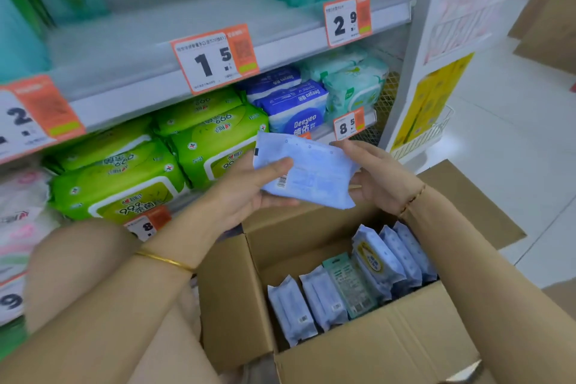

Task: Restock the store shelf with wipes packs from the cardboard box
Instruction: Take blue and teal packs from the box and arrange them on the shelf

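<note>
Nearest the camera, at the bottom of the view, an open cardboard box (374, 343) stands on the floor with its flaps folded out. Pale blue wipes packs (321, 296) stand on edge inside it, with one mint-green pack (349, 284) wedged between the two groups of blue packs.

Above the box, both hands hold a single pale blue wipes pack (311, 171) in the air, its barcode side facing the camera. The left hand (249, 187), with a gold bangle (165, 260) on that wrist, grips the pack's left end, thumb laid across the face and fingers curled beneath. The right hand (380, 178), with a beaded bracelet (411, 199) on its wrist, cups the right end with its fingers wrapped behind the pack.

Beyond the hands is the store shelf (140, 103). On its lower tier, stacks of green wipes packs (124, 184) lie to the left, blue Deeyeo packs (293, 106) sit beside them, and teal packs (355, 84) come further right. An orange-and-white price tag (215, 59) reading 1.5 hangs on the edge of the tier above, whose surface behind the tag is bare.
</note>
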`<state>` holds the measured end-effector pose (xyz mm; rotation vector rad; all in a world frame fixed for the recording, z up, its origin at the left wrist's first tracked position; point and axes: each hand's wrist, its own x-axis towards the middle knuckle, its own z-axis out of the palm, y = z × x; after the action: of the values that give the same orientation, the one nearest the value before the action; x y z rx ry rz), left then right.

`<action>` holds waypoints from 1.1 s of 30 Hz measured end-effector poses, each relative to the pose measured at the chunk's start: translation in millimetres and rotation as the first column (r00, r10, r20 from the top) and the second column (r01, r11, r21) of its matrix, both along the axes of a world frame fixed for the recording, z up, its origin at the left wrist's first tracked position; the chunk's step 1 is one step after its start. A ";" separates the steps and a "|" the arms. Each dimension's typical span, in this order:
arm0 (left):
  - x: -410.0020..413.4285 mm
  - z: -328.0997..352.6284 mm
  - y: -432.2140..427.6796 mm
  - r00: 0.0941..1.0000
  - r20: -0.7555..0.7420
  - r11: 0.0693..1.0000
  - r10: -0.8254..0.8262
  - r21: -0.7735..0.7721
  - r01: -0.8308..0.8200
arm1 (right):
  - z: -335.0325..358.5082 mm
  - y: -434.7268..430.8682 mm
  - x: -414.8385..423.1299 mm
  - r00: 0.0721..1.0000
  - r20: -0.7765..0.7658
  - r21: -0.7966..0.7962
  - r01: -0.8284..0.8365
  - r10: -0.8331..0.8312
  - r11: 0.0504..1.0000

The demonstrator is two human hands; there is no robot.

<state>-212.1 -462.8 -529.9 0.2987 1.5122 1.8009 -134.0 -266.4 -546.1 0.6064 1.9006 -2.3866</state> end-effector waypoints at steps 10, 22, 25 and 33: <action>17.2 40.7 35.0 0.989 0.062 0.990 0.136 -0.057 -0.133 | 39.8 -48.7 -4.3 0.865 -0.481 0.597 0.441 -0.140 0.671; -28.2 54.0 -7.9 0.940 0.241 0.969 -0.243 0.018 0.246 | 50.4 -23.4 -25.0 0.944 -0.268 0.397 0.289 -0.191 0.871; -34.8 59.3 -14.7 0.923 0.214 0.945 -0.319 -0.009 0.328 | 53.6 -26.7 -25.1 0.976 -0.200 0.062 0.103 -0.089 0.993; -45.0 90.8 -28.7 0.971 -0.061 0.959 -0.230 -0.184 0.216 | 60.9 -31.9 -37.4 0.922 -0.375 -0.032 0.094 -0.099 0.995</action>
<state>-257.2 -491.5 -439.1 0.4420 1.6136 1.4837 -171.4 -298.3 -485.2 0.2556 2.0271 -2.7414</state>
